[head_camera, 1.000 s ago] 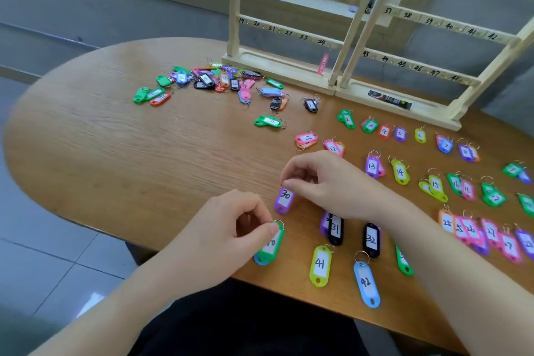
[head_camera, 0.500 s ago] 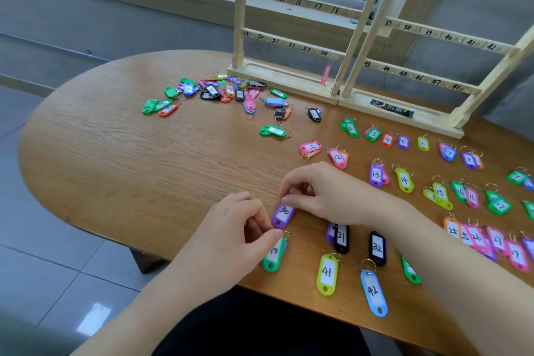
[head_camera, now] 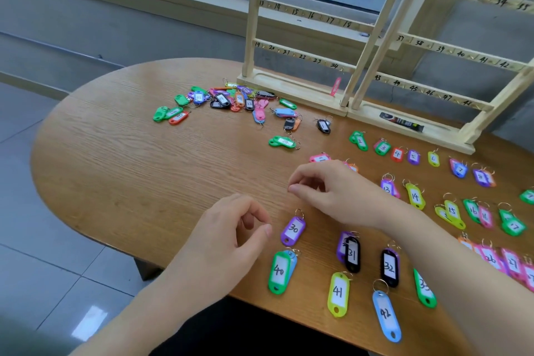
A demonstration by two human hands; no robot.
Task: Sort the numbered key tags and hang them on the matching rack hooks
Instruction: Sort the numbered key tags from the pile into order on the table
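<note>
Broadly, the wooden table (head_camera: pixel 121 170) carries everything, with the numbered rack (head_camera: pixel 372 46) standing at its twelve o'clock edge, hooks still bare. An unsorted heap of tags (head_camera: pixel 231 101) lies at eleven o'clock; sorted rows spread from three to five o'clock. The left hand (head_camera: pixel 228 237) and right hand (head_camera: pixel 332 193) hover above the table with fingers loosely curled, holding nothing. A second ago the left pinched the green 40 tag (head_camera: pixel 278 272) and the right steadied the purple 30 tag (head_camera: pixel 293 230); both now lie released, 30 just above 40, at six o'clock. These tags look light, stiff plastic, likely slippery when flat; the metal ring at the top seems the surest place to pinch.
</note>
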